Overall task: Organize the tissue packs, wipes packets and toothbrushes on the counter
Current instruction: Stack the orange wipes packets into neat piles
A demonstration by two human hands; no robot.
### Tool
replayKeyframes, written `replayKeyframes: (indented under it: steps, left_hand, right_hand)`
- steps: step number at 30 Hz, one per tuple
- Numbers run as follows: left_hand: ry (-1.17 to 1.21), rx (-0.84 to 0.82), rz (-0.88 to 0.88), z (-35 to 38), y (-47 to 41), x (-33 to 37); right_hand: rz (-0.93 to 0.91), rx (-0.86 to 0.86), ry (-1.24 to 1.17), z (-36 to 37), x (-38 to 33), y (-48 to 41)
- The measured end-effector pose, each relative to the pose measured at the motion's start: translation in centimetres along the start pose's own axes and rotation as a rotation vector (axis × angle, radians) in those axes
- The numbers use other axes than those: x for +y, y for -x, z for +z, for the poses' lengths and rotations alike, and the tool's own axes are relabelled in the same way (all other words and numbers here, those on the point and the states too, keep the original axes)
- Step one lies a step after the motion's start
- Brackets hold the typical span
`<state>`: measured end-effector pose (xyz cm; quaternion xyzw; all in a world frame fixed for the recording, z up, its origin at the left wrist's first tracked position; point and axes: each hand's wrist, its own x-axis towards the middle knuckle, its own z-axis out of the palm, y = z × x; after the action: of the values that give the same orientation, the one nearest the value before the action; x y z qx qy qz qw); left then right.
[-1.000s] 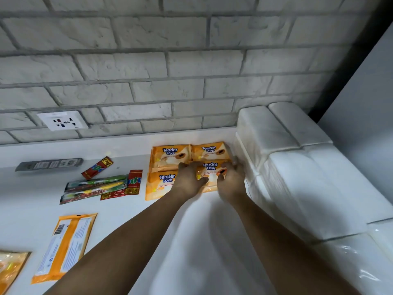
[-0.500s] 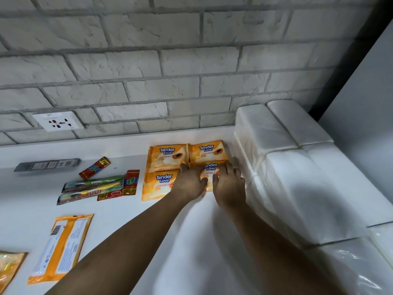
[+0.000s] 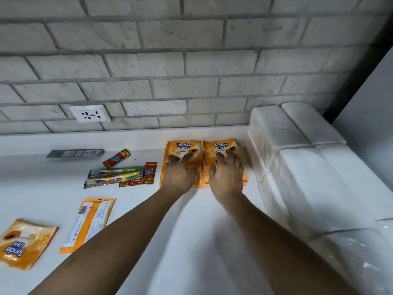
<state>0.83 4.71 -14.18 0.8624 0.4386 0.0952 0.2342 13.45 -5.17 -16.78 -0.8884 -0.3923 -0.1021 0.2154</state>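
Several orange "Tender Love" wipes packets (image 3: pixel 184 147) lie in a square block at the back of the white counter (image 3: pixel 191 231). My left hand (image 3: pixel 178 174) lies flat on the left packets with spread fingers. My right hand (image 3: pixel 226 172) presses flat on the right packets, next to the white tissue packs (image 3: pixel 302 167) stacked along the right. Packaged toothbrushes (image 3: pixel 114 176) lie left of the block. Another two orange wipes packets lie at the front left: one face down (image 3: pixel 89 224), one face up (image 3: pixel 23 243).
A red sachet (image 3: pixel 117 158) and red wrappers (image 3: pixel 148 173) lie by the toothbrushes. A grey strip (image 3: pixel 74 153) rests near the brick wall under a wall socket (image 3: pixel 90 113). A grey panel (image 3: pixel 372 116) rises at the far right.
Both hands moved from pinching the front right packet to lying flat, fingers spread, over the block of packets. The camera view dropped slightly.
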Motion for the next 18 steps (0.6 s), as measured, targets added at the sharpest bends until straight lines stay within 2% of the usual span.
replayKeyframes:
  steps: [8, 15, 18]
  left_hand:
    - [0.049, 0.191, -0.112, -4.9, 4.2, -8.9]
    - [0.008, 0.209, -0.297, -9.0, 8.3, -18.3]
    - [-0.004, 0.162, -0.383, -10.7, 10.0, -21.3]
  right_hand:
    - [-0.127, -0.083, -0.073, 0.5, -9.1, 3.6]
    - [-0.221, -0.239, -0.161, 2.3, -18.1, 8.4]
    - [-0.243, -0.32, -0.164, 3.0, -21.5, 10.2]
